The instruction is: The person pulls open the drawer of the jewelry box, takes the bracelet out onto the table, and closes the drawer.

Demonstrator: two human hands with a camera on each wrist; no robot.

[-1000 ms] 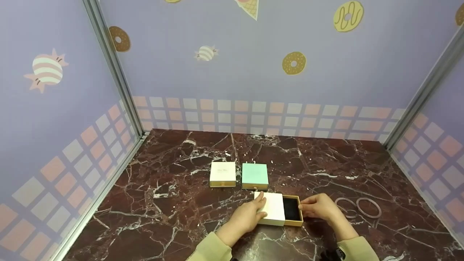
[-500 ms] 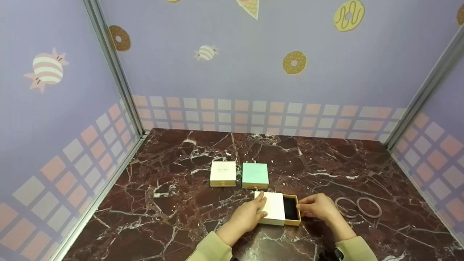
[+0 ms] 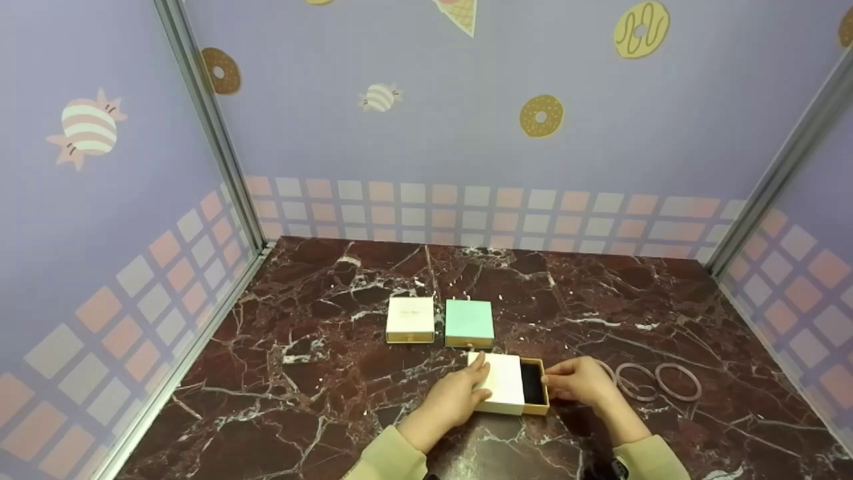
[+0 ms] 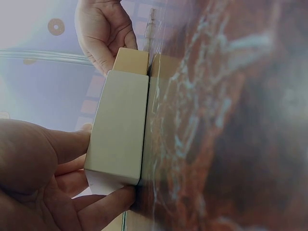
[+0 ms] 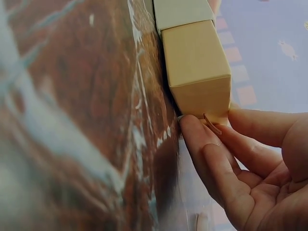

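A white sliding box [image 3: 503, 380] lies flat on the marbled table, its gold drawer [image 3: 536, 409] sticking out on the right with a black lining. My left hand [image 3: 453, 398] holds the white sleeve, thumb on one side and fingers on the other, as the left wrist view shows. At the drawer's outer end is my right hand [image 3: 580, 381]. In the right wrist view its thumb and bent fingers are against the end face [image 5: 202, 98], around a small ribbon tab [image 5: 211, 125]. Part of the drawer is hidden inside the sleeve.
Behind the hands stand another white box [image 3: 410, 319] and a mint green box [image 3: 469, 320], side by side. To the right lie pinkish bangle-like rings [image 3: 699, 387], one partly hidden by my right hand. Patterned walls [image 3: 426, 147] enclose the table's back and sides.
The gold drawer has slid a little left into the white sleeve, my right hand moving with it. More of the ring behind that hand shows. My left hand has stayed put.
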